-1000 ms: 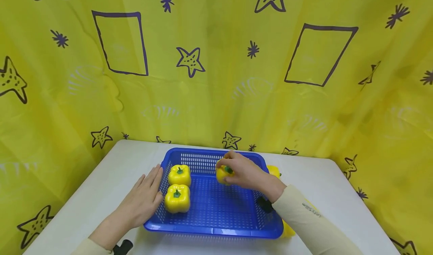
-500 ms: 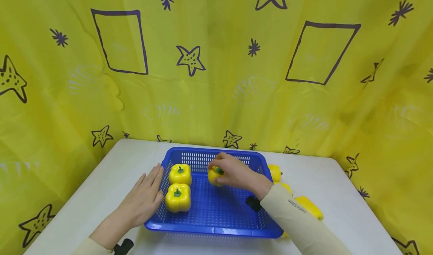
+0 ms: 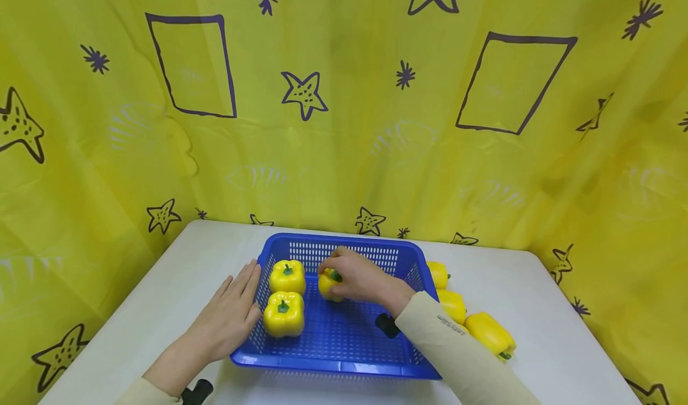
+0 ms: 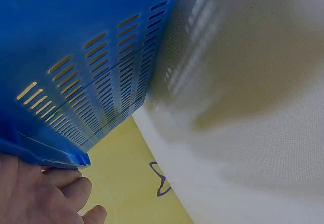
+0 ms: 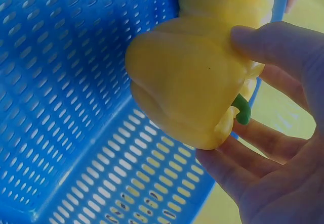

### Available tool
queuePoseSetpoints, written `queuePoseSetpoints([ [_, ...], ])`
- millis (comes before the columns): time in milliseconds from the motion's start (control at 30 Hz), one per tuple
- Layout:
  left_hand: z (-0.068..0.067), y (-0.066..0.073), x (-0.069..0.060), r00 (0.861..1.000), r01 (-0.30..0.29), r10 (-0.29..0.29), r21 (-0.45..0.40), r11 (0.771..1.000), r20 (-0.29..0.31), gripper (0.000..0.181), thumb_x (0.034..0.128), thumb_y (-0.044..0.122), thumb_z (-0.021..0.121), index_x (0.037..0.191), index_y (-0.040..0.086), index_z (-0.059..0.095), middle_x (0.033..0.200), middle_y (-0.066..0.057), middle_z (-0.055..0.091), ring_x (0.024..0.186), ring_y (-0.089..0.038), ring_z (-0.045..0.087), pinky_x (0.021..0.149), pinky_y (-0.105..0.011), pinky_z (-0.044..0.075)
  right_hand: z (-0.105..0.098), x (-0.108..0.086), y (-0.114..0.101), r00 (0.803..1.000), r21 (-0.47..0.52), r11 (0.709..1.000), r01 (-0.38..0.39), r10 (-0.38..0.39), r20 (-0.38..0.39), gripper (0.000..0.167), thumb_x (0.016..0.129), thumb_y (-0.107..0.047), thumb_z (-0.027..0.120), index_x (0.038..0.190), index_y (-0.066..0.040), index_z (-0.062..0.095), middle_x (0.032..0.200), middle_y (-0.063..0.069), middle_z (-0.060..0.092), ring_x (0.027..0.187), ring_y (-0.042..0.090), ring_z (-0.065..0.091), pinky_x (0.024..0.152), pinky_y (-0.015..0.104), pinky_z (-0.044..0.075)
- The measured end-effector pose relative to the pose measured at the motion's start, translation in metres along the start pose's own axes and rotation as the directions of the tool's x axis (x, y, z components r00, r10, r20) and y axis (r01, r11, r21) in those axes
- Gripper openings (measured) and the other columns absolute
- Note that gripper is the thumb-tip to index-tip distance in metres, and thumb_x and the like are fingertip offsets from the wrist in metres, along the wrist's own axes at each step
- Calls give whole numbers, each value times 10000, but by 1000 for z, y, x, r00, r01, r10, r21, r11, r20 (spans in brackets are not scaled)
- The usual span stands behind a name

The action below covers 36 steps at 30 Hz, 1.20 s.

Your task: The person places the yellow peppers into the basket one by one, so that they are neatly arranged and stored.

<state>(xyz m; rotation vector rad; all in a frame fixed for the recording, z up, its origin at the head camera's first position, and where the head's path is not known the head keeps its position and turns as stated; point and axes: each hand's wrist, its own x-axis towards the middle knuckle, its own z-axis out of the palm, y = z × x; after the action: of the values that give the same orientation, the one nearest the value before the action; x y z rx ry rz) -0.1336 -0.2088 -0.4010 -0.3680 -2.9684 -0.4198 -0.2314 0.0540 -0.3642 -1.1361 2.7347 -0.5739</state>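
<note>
- Since the earlier frame, the right hand [image 3: 356, 276] has carried the held pepper [image 3: 326, 287] toward the left hand [image 3: 228, 315], leaving it, apparently, almost alongside the standing peppers [image 3: 283, 318].
- White table [image 3: 543, 321]: the shifted sleeve [image 3: 462, 357] now shows more of three loose peppers [image 3: 490, 334], right of the right hand.
- Blue basket [image 3: 333, 367]: between the hands; only the left wrist view shows its slotted outer side well.
- Left hand: fingers straight against the near rim, gripping nothing.
- Right hand: thumb and fingers round the held pepper.
- Standing peppers: between the hands, stems up.
- Green stem [image 5: 242, 109]: the right wrist view shows it curling palmward; floor contact, cannot tell.
</note>
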Motion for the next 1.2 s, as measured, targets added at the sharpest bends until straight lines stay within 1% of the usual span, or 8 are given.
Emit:
queuePoseSetpoints([
  [233,-1,0,0,1000,3,-3,3,1000,5,633,999,221,411,1548,-37,230,1648,-192,176,1518,-378,210,1222,-594,174,5,8,-3,1000,0,1000,-12,12,6,380,832,-96,737,1208,-133,700,1114,78,594,944,162,554,823,264,527],
  [467,0,0,0,1000,-1,1,-4,1000,2,633,997,216,414,1546,-41,234,1647,-194,177,1517,-378,215,1222,-593,175,10,14,-5,998,2,998,-55,55,19,373,826,-115,752,1188,-148,671,1136,69,605,953,155,571,833,273,537],
  [700,1,0,0,1000,-6,6,-5,1000,-12,633,991,213,421,1540,-48,247,1641,-202,196,1512,-378,231,1219,-593,184,15,19,-8,996,-60,994,-90,91,11,412,827,-175,772,1214,-152,633,1158,74,622,954,163,573,852,310,543],
  [767,1,0,0,1000,-6,6,-4,1000,-11,633,991,213,421,1540,-48,247,1640,-204,197,1512,-379,229,1219,-593,184,16,20,-8,995,-63,993,-101,101,4,434,822,-191,778,1227,-146,627,1162,79,624,954,165,575,852,316,544],
  [1000,0,0,0,1000,-3,3,1,1000,-5,629,996,215,413,1543,-45,241,1643,-200,189,1512,-382,228,1218,-597,182,18,19,-9,995,-64,993,-96,96,-11,451,828,-241,785,1243,-127,647,1205,79,636,1014,173,592,899,311,546],
  [1200,0,1,0,1000,-4,4,-1,1000,-1,628,998,217,407,1545,-42,239,1647,-196,177,1516,-379,216,1221,-594,174,18,18,-9,995,-37,995,-96,95,-23,478,819,-280,800,1243,-113,654,1176,77,644,986,160,585,867,275,543],
])
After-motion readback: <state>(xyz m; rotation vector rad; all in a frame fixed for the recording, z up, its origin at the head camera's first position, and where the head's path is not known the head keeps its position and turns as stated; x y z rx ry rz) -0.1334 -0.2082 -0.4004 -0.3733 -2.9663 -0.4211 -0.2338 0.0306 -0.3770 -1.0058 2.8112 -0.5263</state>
